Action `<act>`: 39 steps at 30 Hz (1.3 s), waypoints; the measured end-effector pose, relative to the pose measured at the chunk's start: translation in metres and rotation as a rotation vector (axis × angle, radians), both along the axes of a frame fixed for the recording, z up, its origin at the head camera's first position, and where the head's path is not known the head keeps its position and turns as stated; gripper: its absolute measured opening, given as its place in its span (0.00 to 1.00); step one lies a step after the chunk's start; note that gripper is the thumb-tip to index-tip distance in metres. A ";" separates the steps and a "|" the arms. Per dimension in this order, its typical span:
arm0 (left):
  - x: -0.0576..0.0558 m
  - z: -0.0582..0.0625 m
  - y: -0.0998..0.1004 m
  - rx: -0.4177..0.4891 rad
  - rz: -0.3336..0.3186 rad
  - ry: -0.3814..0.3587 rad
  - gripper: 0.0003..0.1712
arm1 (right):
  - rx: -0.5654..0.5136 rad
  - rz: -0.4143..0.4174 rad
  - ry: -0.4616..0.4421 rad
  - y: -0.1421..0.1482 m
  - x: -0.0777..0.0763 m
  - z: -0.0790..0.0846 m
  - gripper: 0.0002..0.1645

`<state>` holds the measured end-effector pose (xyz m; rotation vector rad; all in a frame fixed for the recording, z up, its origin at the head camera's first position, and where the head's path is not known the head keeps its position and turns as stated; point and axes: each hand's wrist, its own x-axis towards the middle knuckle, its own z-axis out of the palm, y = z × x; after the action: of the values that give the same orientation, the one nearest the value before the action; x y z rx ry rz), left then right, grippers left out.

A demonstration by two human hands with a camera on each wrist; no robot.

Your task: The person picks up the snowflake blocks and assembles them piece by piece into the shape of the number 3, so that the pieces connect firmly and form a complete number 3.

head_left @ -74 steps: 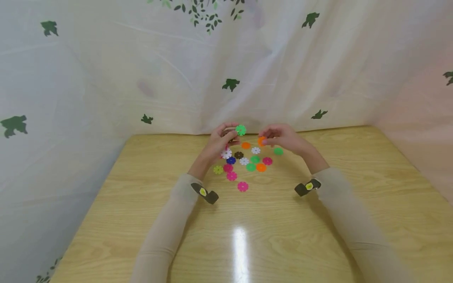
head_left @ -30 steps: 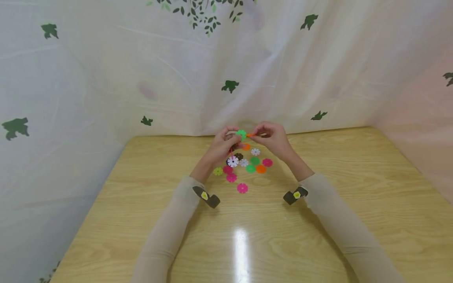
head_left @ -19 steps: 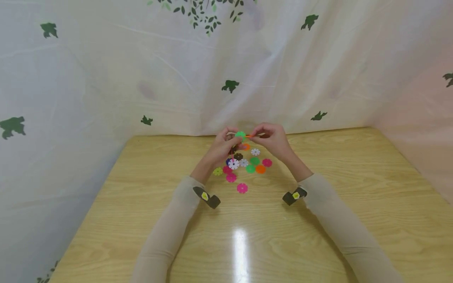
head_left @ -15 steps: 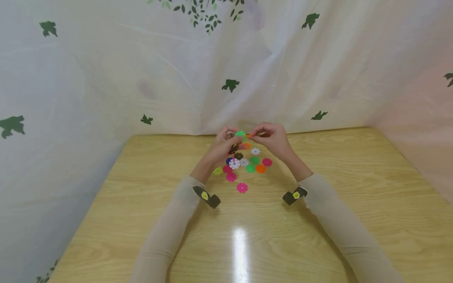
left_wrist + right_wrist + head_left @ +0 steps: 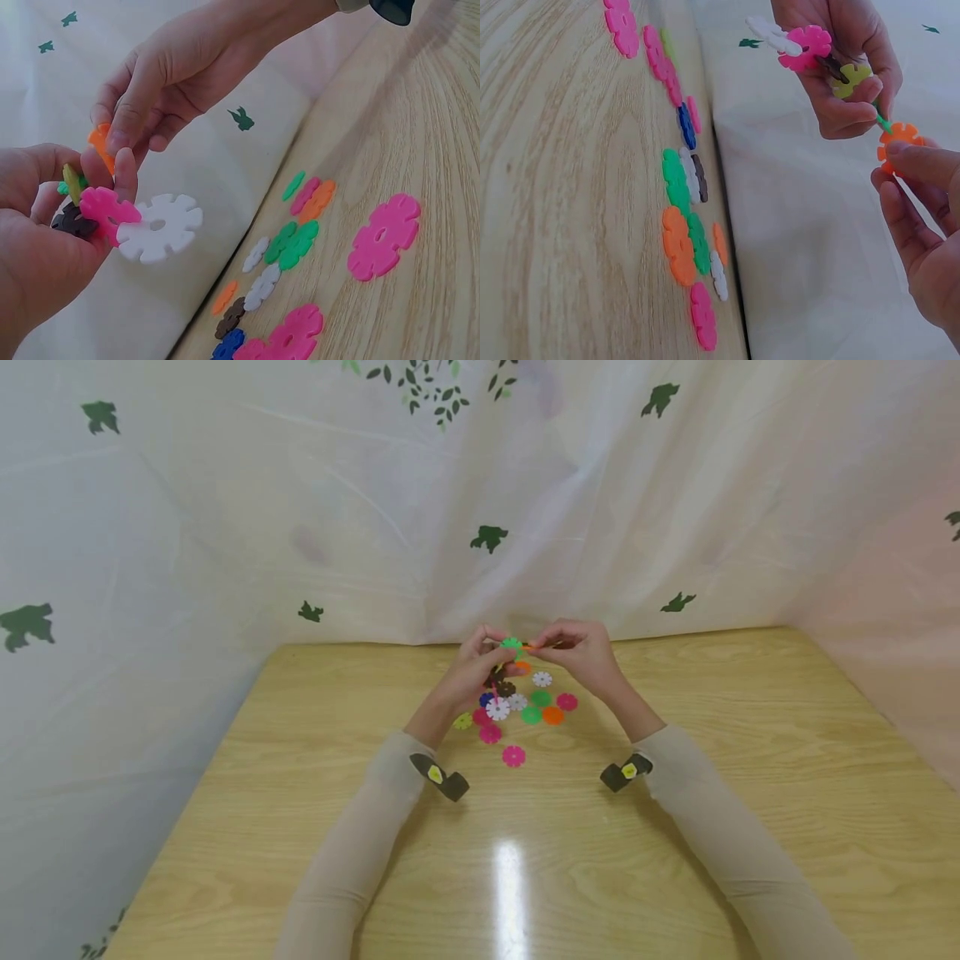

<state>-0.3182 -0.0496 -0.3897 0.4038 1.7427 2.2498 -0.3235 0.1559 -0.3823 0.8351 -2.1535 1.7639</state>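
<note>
Left forearm [image 5: 367,835] points to one o'clock, right forearm [image 5: 731,835] to eleven; left hand [image 5: 468,673] pinches with bent fingers [image 5: 127,174], and right hand [image 5: 591,656], at its three o'clock, pinches thumb [image 5: 934,162] to fingers.

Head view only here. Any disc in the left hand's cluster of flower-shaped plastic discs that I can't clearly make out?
Observer: The yellow-green flower-shaped plastic disc, plain in the right wrist view.
Operator: The orange flower-shaped plastic disc in the right hand looks edge-on to me.
Observer: Right wrist view shows its notched face, partly covered by that hand.
Operator: And the held pink flower-shaped plastic disc? I only get its edge.
Observer: Left wrist view shows its face turned toward that camera.
</note>
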 end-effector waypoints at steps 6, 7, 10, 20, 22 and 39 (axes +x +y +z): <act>0.000 0.000 0.001 -0.001 0.000 -0.002 0.10 | -0.005 0.014 -0.024 0.002 0.000 -0.002 0.02; 0.000 -0.001 0.001 -0.002 0.000 -0.002 0.10 | -0.004 0.017 -0.027 0.003 0.000 -0.002 0.02; 0.000 -0.001 0.002 -0.007 0.002 -0.002 0.10 | -0.006 0.030 -0.042 0.003 0.001 -0.001 0.03; 0.000 -0.003 0.004 -0.022 0.009 0.007 0.10 | 0.003 0.044 -0.068 0.003 0.001 -0.001 0.04; 0.000 -0.003 0.004 -0.027 0.009 0.011 0.10 | 0.005 0.050 -0.070 0.003 0.000 -0.002 0.04; -0.001 -0.011 0.005 -0.081 -0.003 -0.123 0.06 | 0.122 -0.029 -0.134 0.000 -0.002 -0.004 0.07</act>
<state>-0.3190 -0.0442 -0.4007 0.2461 1.7622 2.1445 -0.3258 0.1559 -0.3859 0.7278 -2.3667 1.7351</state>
